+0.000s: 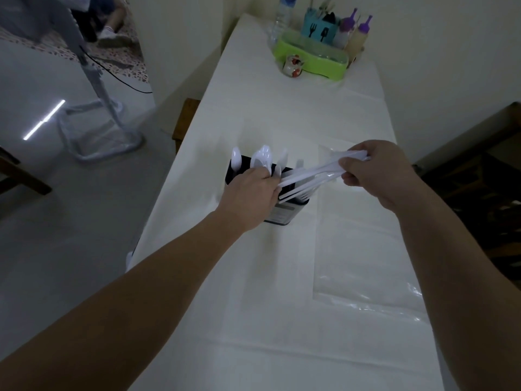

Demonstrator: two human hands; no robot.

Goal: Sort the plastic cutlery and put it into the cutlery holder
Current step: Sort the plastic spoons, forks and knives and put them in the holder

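Observation:
A black cutlery holder (284,214) stands on the white table (282,306), in the middle. Several white plastic spoons (263,159) stand upright in its far compartments. My right hand (377,172) grips a bundle of white plastic cutlery (313,176) by one end, and the bundle slants down toward the holder's right side. My left hand (251,191) hovers over the holder and pinches the lower ends of that bundle with its fingertips. The holder's near compartments are mostly hidden behind my left hand.
At the table's far end sit a green tray (313,59), a teal utensil box (318,28), purple-capped bottles (358,32), a water bottle (282,18) and a small glass jar (294,66). A clear plastic sheet (363,277) lies to the right. A fan stand (98,128) stands on the floor at left.

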